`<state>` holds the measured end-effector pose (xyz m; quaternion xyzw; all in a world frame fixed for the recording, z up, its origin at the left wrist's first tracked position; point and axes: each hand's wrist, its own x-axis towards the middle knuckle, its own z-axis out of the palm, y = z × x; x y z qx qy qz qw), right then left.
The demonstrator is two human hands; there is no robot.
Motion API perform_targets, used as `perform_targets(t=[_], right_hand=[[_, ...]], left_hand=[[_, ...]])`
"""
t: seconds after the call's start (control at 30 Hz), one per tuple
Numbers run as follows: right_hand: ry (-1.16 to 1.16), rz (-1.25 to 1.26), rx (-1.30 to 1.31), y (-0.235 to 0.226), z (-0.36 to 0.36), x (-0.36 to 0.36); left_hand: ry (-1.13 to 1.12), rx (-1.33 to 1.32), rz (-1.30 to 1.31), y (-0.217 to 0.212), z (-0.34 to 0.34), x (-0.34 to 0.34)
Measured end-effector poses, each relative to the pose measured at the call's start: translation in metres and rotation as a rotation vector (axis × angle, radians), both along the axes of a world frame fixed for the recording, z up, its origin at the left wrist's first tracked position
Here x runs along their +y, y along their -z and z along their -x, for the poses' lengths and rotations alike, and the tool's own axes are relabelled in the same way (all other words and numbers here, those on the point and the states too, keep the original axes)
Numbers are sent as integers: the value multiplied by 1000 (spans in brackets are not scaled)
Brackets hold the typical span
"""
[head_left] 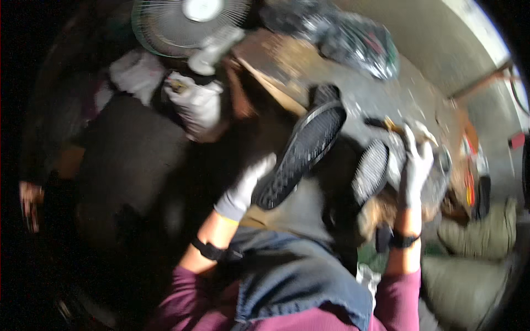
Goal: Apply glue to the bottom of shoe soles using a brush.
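Two white-gloved hands raised in front of the chest, each busy with a shoe. Left hand (243, 190), gloved in pale knit fabric with a black band on the wrist, closed around the heel end of a dark shoe with a black ribbed rubber sole (301, 154); sole turned up toward the camera, toe pointing up and away to the right. Fingers mostly hidden behind the shoe, so exact grip hard to tell. Right hand (415, 168), gloved alike and also wearing a black wrist strap, wrapped with fingers upward around a second shoe with a dark ribbed sole and pale grey upper (381, 171); sole facing left toward the first shoe, the two shoes near each other but apart.

Just above the right hand, a small tool with a brownish handle (389, 124), blurred. Beyond the left hand, another person's white-gloved hand (196, 105) beside a pale green wire-guarded fan (182, 22). Further up, right of the fan, a shiny black plastic bag (353, 36) on the grey concrete floor (425, 60). Below both hands, a blue denim apron (298, 281) over magenta sleeves (400, 300). Right of the right hand, olive-coloured sacks (480, 229).
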<state>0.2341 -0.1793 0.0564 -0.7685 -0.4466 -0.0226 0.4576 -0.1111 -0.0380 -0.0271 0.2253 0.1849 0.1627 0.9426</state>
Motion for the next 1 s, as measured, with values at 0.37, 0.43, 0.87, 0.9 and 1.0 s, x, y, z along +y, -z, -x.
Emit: perform_targets(t=[0.37, 0.43, 0.87, 0.9, 1.0], right_hand=[[-378, -244, 283, -152, 351, 109], [-397, -323, 297, -151, 315, 101], [317, -445, 54, -57, -70, -110], [368, -170, -213, -65, -67, -108], [367, -64, -566, -56, -109, -154]], left_hand=[[-1822, -291, -165, 45, 301, -6], [-1709, -439, 356, 102, 326, 5], [-575, 321, -1373, 16, -117, 129], [-384, 342, -1198, 4, -133, 126], [-354, 270, -2408, -29, -200, 108]])
